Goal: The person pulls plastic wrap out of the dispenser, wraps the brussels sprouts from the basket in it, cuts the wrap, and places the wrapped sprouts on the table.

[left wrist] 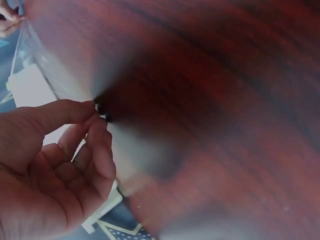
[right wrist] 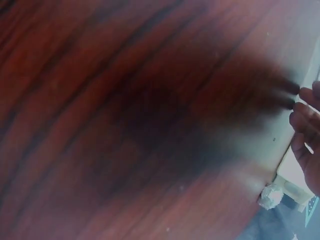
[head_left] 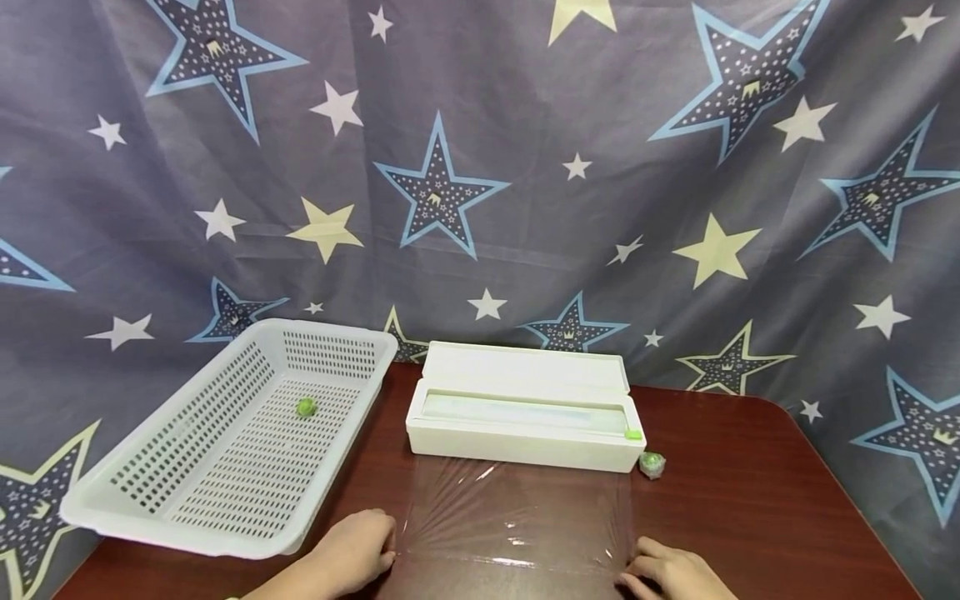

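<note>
A sheet of clear cling film (head_left: 517, 517) stretches over the table from the front of a long white cling film box (head_left: 525, 446), whose lid stands raised behind it. My left hand (head_left: 358, 546) pinches the film's near left corner between thumb and forefinger; in the left wrist view, the left hand (left wrist: 65, 160) has its other fingers loosely curled. At the near right corner, my right hand (head_left: 671, 573) holds the film with its fingertips. Only part of the right hand (right wrist: 307, 132) shows in the right wrist view, low over the wood.
A white perforated basket (head_left: 247, 450) stands at the left with a small green ball-like item (head_left: 306, 407) inside. A similar green item wrapped in film (head_left: 652, 464) lies beside the box's right end. A star-patterned curtain (head_left: 480, 167) hangs behind the brown table (head_left: 757, 492).
</note>
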`<state>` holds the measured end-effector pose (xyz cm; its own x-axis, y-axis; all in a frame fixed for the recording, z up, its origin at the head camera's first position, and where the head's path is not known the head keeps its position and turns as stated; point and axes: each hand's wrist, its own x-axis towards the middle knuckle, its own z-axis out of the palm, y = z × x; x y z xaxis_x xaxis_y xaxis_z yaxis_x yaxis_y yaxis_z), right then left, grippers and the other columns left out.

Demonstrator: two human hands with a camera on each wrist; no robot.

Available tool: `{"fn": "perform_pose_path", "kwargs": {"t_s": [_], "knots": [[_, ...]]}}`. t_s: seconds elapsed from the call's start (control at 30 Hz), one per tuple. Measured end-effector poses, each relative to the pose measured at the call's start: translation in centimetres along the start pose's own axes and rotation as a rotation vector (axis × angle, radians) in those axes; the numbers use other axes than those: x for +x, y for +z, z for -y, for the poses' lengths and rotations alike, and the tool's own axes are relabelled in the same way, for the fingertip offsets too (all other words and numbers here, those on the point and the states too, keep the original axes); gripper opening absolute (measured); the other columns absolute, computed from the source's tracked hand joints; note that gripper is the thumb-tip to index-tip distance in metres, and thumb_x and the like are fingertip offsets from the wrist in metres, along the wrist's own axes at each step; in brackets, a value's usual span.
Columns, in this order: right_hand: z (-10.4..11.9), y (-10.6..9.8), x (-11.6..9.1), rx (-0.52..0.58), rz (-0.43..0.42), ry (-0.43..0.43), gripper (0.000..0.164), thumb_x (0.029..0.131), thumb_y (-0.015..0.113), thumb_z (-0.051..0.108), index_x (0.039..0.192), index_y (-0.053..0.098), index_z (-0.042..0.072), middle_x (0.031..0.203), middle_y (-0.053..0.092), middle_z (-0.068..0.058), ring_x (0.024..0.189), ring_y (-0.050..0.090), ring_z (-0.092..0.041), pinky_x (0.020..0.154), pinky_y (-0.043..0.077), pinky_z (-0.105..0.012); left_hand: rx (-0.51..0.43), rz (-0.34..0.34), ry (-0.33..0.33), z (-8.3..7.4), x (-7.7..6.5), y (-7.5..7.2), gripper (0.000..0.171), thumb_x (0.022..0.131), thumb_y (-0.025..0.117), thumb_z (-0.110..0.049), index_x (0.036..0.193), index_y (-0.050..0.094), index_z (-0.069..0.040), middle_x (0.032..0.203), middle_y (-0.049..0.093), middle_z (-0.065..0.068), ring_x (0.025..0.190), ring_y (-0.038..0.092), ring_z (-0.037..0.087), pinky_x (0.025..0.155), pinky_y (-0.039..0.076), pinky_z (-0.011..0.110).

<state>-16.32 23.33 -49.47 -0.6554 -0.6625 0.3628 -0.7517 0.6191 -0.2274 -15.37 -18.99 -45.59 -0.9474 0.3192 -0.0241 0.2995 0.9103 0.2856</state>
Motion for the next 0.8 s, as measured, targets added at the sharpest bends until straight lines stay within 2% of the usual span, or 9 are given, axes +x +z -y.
{"fn": "perform_pose_path", "kwargs": {"t_s": [0.07, 0.17, 0.3, 0.37, 0.47, 0.6, 0.8], "knots": [[0.2, 0.2, 0.0, -0.002, -0.014, 0.048, 0.016, 0.084, 0.068, 0.03, 0.071, 0.06, 0.031, 0.074, 0.043, 0.022, 0.057, 0.033, 0.015, 0.049, 0.027, -0.004, -0.066, -0.011, -0.01, 0.3, 0.0, 0.0, 0.027, 0.069, 0.073, -0.012, 0.058, 0.049, -0.016, 0.059, 0.045, -0.007, 0.053, 0.04, 0.006, 0.051, 0.036, 0.025], [0.4, 0.6, 0.0, -0.017, -0.054, 0.112, 0.018, 0.081, 0.071, 0.03, 0.069, 0.057, 0.031, 0.073, 0.043, 0.022, 0.057, 0.033, 0.014, 0.048, 0.027, -0.005, -0.142, -0.017, -0.02, 0.7, 0.1, 0.0, 0.025, 0.066, 0.072, -0.011, 0.057, 0.05, -0.017, 0.057, 0.046, -0.009, 0.052, 0.039, 0.005, 0.05, 0.035, 0.023], [0.6, 0.9, 0.1, -0.048, -0.1, 0.151, 0.022, 0.076, 0.075, 0.029, 0.067, 0.056, 0.031, 0.072, 0.042, 0.022, 0.056, 0.032, 0.014, 0.047, 0.027, -0.007, -0.257, 0.016, -0.042, 0.8, 0.1, -0.1, 0.024, 0.065, 0.072, -0.008, 0.056, 0.052, -0.015, 0.054, 0.049, -0.007, 0.047, 0.042, 0.002, 0.046, 0.038, 0.022], [0.7, 0.9, 0.2, -0.041, -0.094, 0.172, 0.021, 0.076, 0.076, 0.028, 0.067, 0.056, 0.03, 0.072, 0.043, 0.021, 0.057, 0.032, 0.013, 0.047, 0.028, -0.008, -0.325, 0.034, -0.062, 0.8, 0.0, -0.2, 0.023, 0.066, 0.073, -0.006, 0.057, 0.053, -0.014, 0.054, 0.049, -0.005, 0.042, 0.044, 0.001, 0.041, 0.04, 0.022], [0.9, 0.8, 0.3, 0.001, -0.048, 0.227, 0.02, 0.076, 0.075, 0.027, 0.067, 0.058, 0.029, 0.072, 0.044, 0.021, 0.057, 0.035, 0.013, 0.047, 0.032, -0.012, -0.415, 0.067, -0.106, 0.8, 0.0, -0.4, 0.023, 0.066, 0.073, -0.003, 0.058, 0.053, -0.011, 0.054, 0.05, -0.002, 0.034, 0.046, 0.005, 0.034, 0.042, 0.024], [1.1, 0.5, 0.4, 0.068, -0.004, 0.296, 0.019, 0.077, 0.075, 0.025, 0.067, 0.059, 0.028, 0.073, 0.045, 0.02, 0.058, 0.036, 0.011, 0.048, 0.035, -0.015, -0.466, 0.112, -0.172, 0.8, 0.0, -0.7, 0.023, 0.068, 0.074, -0.003, 0.06, 0.054, -0.009, 0.054, 0.048, -0.002, 0.038, 0.046, 0.007, 0.036, 0.045, 0.026], [1.1, 0.6, 0.3, 0.095, -0.065, 0.291, 0.022, 0.072, 0.077, 0.019, 0.067, 0.057, 0.028, 0.072, 0.045, 0.02, 0.057, 0.035, 0.011, 0.048, 0.032, -0.012, -0.51, 0.148, -0.194, 0.9, 0.1, -0.8, 0.022, 0.068, 0.075, -0.004, 0.061, 0.055, -0.008, 0.049, 0.045, -0.003, 0.042, 0.043, 0.009, 0.037, 0.046, 0.027]]}}
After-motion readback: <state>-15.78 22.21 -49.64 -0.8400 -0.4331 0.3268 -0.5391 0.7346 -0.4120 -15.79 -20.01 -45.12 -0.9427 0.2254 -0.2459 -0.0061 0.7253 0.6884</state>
